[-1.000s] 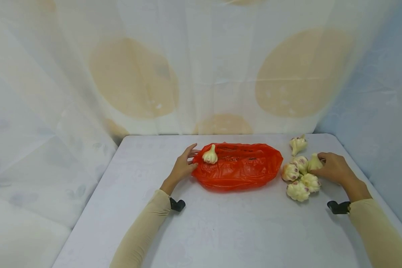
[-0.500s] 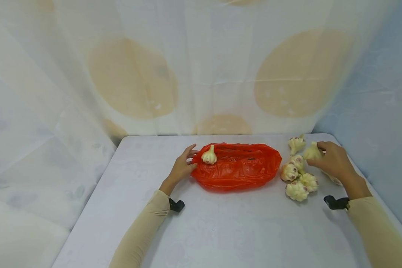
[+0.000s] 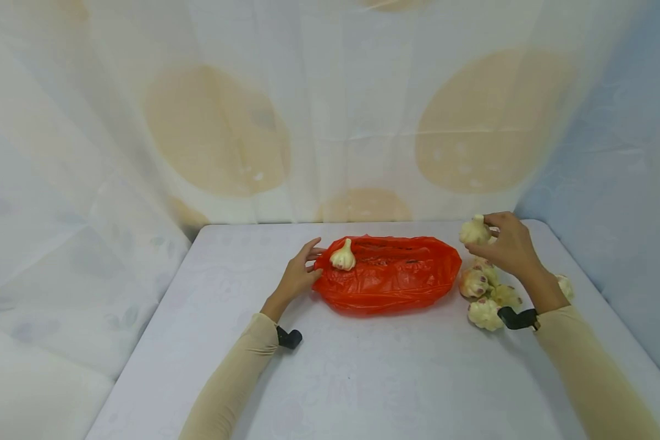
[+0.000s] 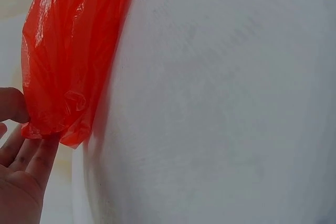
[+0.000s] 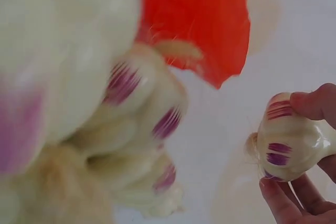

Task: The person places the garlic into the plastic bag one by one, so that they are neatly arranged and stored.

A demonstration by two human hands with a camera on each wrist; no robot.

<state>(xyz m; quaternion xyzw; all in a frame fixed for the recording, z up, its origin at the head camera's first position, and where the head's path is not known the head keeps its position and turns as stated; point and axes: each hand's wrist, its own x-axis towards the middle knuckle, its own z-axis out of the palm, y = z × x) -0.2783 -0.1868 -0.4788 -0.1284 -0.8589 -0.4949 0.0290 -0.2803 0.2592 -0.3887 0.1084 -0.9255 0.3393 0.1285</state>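
A red plastic bag (image 3: 401,278) lies on the table with its slit-like mouth upward. At its left end my left hand (image 3: 299,272) holds the edge between thumb and fingers; the left wrist view shows the fingertips (image 4: 44,153) at the gathered red film. One garlic bulb (image 3: 343,255) sits on the bag's left part, stem up. My right hand (image 3: 506,244) grips another garlic bulb (image 5: 291,140) by its sides, raised beyond the bag's right end. Below that hand lies a cluster of garlic bulbs (image 3: 485,314).
A single garlic bulb (image 3: 565,286) lies to the right, partly behind the right wrist. The white table (image 3: 363,379) ends against a patterned curtain (image 3: 357,122) at the back. Cloth walls stand on both sides.
My right hand has lifted a garlic bulb from the cluster and carried it left and toward the back, uncovering a bulb at the right. The left hand stays at the bag.
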